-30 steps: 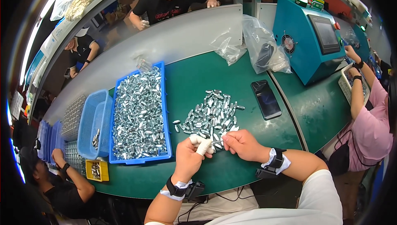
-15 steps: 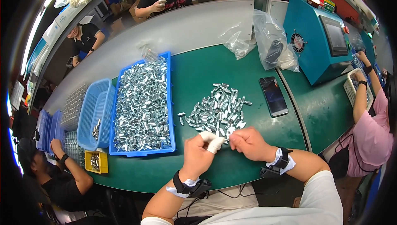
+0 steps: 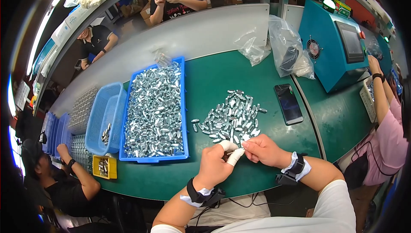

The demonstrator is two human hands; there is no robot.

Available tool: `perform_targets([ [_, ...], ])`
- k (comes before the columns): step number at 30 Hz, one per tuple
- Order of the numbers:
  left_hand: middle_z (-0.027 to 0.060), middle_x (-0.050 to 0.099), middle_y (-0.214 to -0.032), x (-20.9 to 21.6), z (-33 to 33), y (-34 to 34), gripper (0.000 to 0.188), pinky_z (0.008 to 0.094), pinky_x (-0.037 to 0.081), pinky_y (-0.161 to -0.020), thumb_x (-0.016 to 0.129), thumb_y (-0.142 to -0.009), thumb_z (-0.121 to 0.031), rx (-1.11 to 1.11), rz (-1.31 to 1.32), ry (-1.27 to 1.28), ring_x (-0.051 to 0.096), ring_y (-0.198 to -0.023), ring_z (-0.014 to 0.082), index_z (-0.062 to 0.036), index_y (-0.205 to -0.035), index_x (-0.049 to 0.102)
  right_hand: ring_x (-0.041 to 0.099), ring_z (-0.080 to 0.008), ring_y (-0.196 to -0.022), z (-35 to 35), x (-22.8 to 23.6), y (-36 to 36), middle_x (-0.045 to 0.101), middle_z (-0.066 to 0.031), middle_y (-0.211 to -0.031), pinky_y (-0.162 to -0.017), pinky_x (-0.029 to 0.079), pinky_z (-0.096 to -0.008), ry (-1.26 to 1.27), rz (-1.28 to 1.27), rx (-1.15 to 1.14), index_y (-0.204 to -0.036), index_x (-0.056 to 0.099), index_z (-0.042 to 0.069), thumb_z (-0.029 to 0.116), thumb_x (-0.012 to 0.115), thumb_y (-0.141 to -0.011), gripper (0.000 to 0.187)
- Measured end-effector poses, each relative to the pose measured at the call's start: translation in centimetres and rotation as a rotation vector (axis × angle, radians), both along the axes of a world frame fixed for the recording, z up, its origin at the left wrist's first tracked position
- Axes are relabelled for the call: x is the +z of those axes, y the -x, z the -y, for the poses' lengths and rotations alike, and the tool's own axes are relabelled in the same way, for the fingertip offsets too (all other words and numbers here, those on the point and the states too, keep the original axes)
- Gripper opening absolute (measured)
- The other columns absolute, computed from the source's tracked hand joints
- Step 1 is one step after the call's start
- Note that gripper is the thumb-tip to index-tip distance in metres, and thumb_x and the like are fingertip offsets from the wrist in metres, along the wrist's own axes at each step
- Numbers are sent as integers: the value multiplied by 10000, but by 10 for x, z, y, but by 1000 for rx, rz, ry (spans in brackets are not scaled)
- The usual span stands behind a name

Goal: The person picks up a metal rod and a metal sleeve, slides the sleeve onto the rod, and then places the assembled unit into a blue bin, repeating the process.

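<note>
Both of my hands meet at the near edge of a loose pile of small silver metal fittings (image 3: 231,115) on the green table. My left hand (image 3: 214,162), with white covers on its thumb and forefinger, is closed in a pinch. Between those covered fingertips a bit of grey metal shows, seemingly one of the fittings, mostly hidden. My right hand (image 3: 266,151) is closed too, thumb against forefinger, its tips touching or nearly touching the left fingertips. What it pinches is too small to make out.
Left of the pile stands a blue tray (image 3: 185,104) full of similar fittings. Beyond it are a light-blue basket (image 3: 96,113) and a yellow box (image 3: 112,166). A phone (image 3: 289,104) lies to the right, near a teal machine (image 3: 325,49) and plastic bags (image 3: 282,40). Other people sit around.
My view has shifted slightly, so the scene sits a little further right and lower. My hands remain together at the pile. The person opposite has brought both hands together.
</note>
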State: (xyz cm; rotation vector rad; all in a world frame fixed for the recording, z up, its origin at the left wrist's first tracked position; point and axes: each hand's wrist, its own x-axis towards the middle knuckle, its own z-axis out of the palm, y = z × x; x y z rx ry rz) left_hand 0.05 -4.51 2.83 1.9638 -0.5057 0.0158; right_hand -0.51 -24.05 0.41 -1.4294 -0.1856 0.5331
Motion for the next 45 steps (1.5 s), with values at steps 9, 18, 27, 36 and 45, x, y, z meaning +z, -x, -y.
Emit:
perform_targets([
  [9, 122, 666, -729, 1, 2, 0, 135, 315, 487, -515, 764, -819, -97, -108, 220, -52, 647, -584, 222, -17, -868, 668, 400, -52, -470, 9, -2, -6, 471, 26, -529, -458, 328, -227, -127, -92, 81, -663, 560, 55, 334, 481, -1031, 469],
  [18, 89, 694, -768, 5, -1, 6, 95, 281, 523, -600, 724, -843, -43, -18, -149, 168, 669, -656, 157, 0, -906, 665, 395, -52, -466, 2, 0, 1, 466, 25, -525, -460, 327, -226, -26, 181, -7, -665, 561, 55, 330, 476, -1031, 466],
  [27, 108, 707, -797, 5, 5, 14, 138, 285, 525, -606, 725, -825, -16, -24, 19, 34, 679, -676, 176, 0, -953, 676, 402, -50, -453, 6, -4, 0, 456, 27, -504, -454, 324, -227, -146, -23, 50, -627, 550, 55, 303, 465, -1033, 484],
  [36, 62, 679, -756, 9, -16, 11, 84, 245, 477, -564, 695, -874, -64, 133, -28, 28, 610, -620, 116, -12, -937, 680, 390, -64, -466, 3, 2, 4, 435, 19, -506, -469, 325, -228, 75, 106, -61, -630, 536, 50, 292, 444, -1038, 483],
  [45, 96, 700, -882, 31, -90, -29, 245, 241, 469, -562, 653, -916, -101, 576, -109, 106, 624, -664, 118, 6, -1135, 640, 392, -65, -471, 2, -11, -4, 424, 24, -503, -464, 324, -228, -95, 42, -140, -646, 537, 45, 304, 462, -1035, 473],
])
